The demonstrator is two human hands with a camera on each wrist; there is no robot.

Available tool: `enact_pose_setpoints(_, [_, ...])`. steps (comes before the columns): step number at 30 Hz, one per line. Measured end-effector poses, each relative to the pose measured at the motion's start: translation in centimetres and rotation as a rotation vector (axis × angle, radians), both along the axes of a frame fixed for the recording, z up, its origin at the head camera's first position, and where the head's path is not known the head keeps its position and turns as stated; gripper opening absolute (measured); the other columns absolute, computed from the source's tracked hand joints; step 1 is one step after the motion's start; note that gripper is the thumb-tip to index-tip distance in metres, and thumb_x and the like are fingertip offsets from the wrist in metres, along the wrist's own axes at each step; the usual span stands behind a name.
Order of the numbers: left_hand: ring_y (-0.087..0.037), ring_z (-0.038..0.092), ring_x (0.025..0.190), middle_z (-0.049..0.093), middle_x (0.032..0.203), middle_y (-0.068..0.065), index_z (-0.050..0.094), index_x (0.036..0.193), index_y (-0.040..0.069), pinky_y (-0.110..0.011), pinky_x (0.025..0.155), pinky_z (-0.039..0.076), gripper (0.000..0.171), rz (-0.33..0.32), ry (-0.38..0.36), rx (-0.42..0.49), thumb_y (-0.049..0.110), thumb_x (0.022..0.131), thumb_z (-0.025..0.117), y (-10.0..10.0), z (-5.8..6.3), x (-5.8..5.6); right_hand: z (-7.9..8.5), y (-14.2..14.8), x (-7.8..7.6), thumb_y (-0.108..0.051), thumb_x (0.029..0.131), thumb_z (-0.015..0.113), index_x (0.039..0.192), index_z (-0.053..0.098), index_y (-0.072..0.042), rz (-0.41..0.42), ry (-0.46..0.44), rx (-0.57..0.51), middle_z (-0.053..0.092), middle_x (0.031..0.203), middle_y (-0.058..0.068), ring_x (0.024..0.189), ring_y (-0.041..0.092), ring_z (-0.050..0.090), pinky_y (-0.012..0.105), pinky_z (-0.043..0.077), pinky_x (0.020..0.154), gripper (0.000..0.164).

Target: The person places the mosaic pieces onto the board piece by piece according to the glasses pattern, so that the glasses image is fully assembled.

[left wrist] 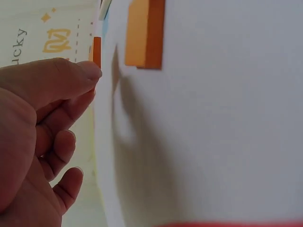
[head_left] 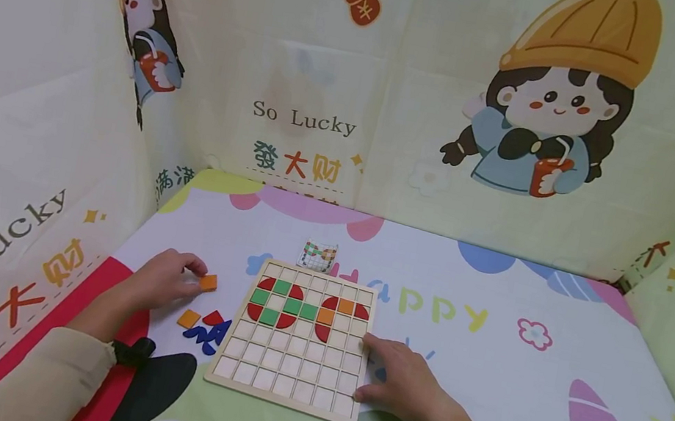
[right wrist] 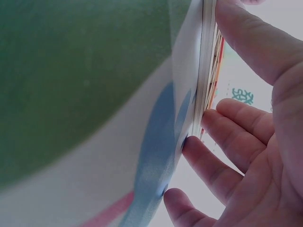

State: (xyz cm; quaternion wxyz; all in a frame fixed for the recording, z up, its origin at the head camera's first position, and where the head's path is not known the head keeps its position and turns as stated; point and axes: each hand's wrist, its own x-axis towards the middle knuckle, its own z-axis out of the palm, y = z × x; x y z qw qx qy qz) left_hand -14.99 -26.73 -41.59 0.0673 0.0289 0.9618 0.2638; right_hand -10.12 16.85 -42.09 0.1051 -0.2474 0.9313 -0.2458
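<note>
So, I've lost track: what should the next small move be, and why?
Probably carry the orange square tile pinched in the left hand to the bare cell below the rightmost red quarter-round tile on the light wooden board: on the left, four green square tiles border a bare cell; on the right, only two orange squares do.

Over there, the pale-wood board (head_left: pixel 290 365) is showing a grid — green squares (head_left: pixel 308 312), red curved pieces (head_left: pixel 322 333) and orange squares (head_left: pixel 346 306) are patterning its far rows. At left, deep-blue pieces (head_left: pixel 219 332) are dotting the white tablecloth (head_left: pixel 485 369), and a printed mustard hat (head_left: pixel 583 39) is brightening the cream far curtain (head_left: pixel 422 105).
</note>
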Motion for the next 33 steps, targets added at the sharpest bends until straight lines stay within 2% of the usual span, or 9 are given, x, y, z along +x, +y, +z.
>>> enact_pose_setpoints(7, [-0.035, 0.05, 0.11, 0.059, 0.114, -0.017, 0.069, 0.115, 0.004, -0.04, 0.077, 0.058, 0.031, -0.041, 0.022, 0.017, 0.01, 0.086, 0.074, 1.5, 1.2, -0.1, 0.0, -0.1, 0.0, -0.038, 0.074, 0.088, 0.14, 0.054, -0.003, 0.001, 0.005, 0.004, 0.059, 0.136, 0.015, 0.127, 0.038, 0.051, 0.059, 0.038, 0.103, 0.082])
enact_pose_setpoints(15, [-0.032, 0.05, 0.111, 0.059, 0.112, -0.013, 0.07, 0.114, 0.006, -0.039, 0.079, 0.058, 0.029, -0.092, 0.033, 0.019, 0.009, 0.086, 0.075, 4.9, 2.6, -0.5, 0.3, -0.1, 0.1, -0.038, 0.075, 0.088, 0.141, 0.054, -0.003, -0.002, -0.008, 0.01, 0.058, 0.137, 0.015, 0.128, 0.038, 0.051, 0.059, 0.038, 0.103, 0.082])
enact_pose_setpoints(25, [-0.029, 0.05, 0.109, 0.061, 0.111, -0.011, 0.07, 0.111, 0.009, -0.041, 0.088, 0.054, 0.024, -0.195, 0.037, 0.028, 0.012, 0.088, 0.076, 9.1, 3.3, -1.6, 0.3, -0.1, 0.0, -0.038, 0.075, 0.087, 0.141, 0.053, -0.002, 0.007, 0.003, 0.004, 0.058, 0.137, 0.015, 0.127, 0.038, 0.051, 0.06, 0.038, 0.102, 0.082])
enact_pose_setpoints(33, [-0.024, 0.05, 0.106, 0.061, 0.104, -0.004, 0.071, 0.108, 0.011, -0.036, 0.085, 0.053, 0.021, -0.275, 0.037, 0.051, 0.012, 0.088, 0.077, 12.8, 3.0, -2.4, 0.2, -0.2, 0.2, -0.04, 0.074, 0.088, 0.14, 0.055, -0.004, -0.013, 0.001, 0.011, 0.059, 0.137, 0.014, 0.127, 0.037, 0.051, 0.058, 0.039, 0.103, 0.082])
